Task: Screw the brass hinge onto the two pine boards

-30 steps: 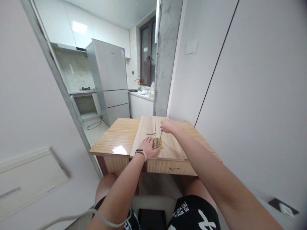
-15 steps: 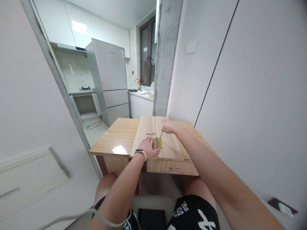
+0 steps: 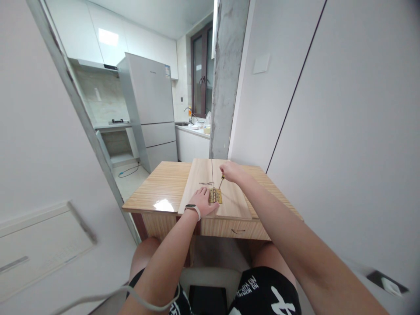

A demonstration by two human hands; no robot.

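Observation:
A brass-coloured hinge [image 3: 215, 196] lies across the seam between two pale wooden boards [image 3: 231, 203] on the desk. My left hand [image 3: 202, 202] rests flat with its fingers stretched, pressing on the boards and touching the hinge's left side. In my right hand [image 3: 231, 171] is a screwdriver [image 3: 222, 180], its handle mostly hidden by my closed fingers. The tip points down at the upper right part of the hinge; a screw under it is too small to make out. Several small dark screws [image 3: 206, 183] lie on the left board above my left hand.
Under the boards stands a wood-grain desk [image 3: 154, 186] with a front drawer [image 3: 238, 229]. A wall [image 3: 328, 131] rises close on the right. Beyond the doorway are a refrigerator [image 3: 152, 96] and a sink counter [image 3: 193, 142]. A pale cable [image 3: 114, 293] crosses near my left forearm.
My right hand has turned and shifted slightly, showing more of the screwdriver's handle. My left hand stays in place on the boards.

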